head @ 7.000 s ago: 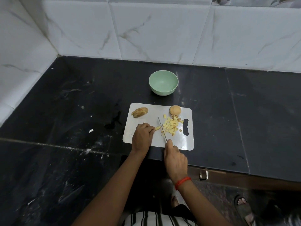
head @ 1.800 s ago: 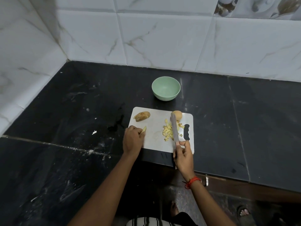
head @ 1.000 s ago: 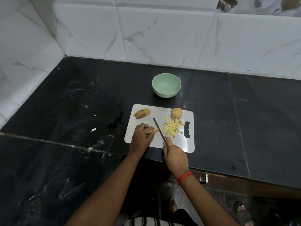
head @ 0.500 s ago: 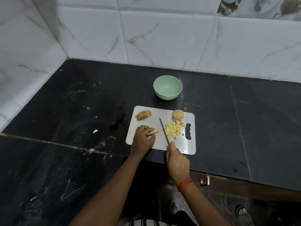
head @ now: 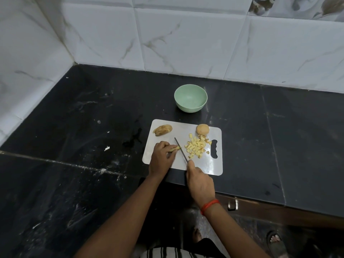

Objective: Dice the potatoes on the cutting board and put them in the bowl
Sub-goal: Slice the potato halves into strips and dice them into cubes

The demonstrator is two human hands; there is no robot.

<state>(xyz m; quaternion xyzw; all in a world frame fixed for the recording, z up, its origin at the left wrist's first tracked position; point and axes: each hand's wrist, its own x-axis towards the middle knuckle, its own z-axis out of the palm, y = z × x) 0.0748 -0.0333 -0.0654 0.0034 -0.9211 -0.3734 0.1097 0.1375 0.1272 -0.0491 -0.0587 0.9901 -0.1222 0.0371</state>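
Open counter strip [head: 167, 114] between cutting board [head: 186, 129] and bowl [head: 189, 108], round potato [head: 202, 129] beside dice pile [head: 196, 148]

Black stone counter [head: 74, 127]; white marbled wall tiles [head: 186, 43]; metal drawer handle [head: 232, 204]; white scrap [head: 106, 148].

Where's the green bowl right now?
In the head view, the green bowl sits on the black counter, just past the far edge of the white cutting board, between the board and the tiled wall.
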